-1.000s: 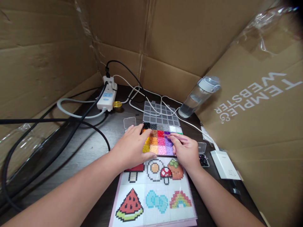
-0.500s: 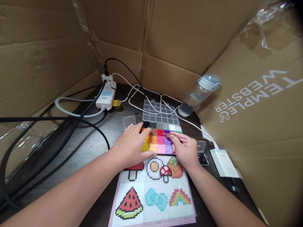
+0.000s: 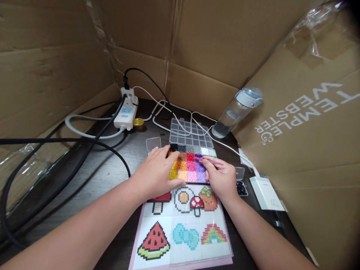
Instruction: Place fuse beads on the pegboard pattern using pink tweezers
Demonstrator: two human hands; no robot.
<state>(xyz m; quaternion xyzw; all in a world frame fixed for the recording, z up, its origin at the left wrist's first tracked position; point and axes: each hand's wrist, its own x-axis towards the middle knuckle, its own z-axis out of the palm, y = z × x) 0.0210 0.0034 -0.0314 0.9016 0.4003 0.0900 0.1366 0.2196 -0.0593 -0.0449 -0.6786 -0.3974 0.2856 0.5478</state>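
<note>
Left hand [image 3: 157, 171] spread, partly hiding bead box [image 3: 195, 182] | right hand [image 3: 221, 177] pinching tweezers [image 3: 217, 162], tips indistinct

Cardboard walls [image 3: 208, 48] rise left, far and right of the table [image 3: 107, 165], the right one bearing white lettering [image 3: 296, 108]. From here I see, far left, a white power strip [image 3: 123, 118] with a gold cup [image 3: 138, 124] beside it; far right, a clear water bottle [image 3: 231, 115], and nearer, a corded white block [image 3: 266, 194].

The right hand [image 3: 222, 178] has edged slightly to the right
</note>
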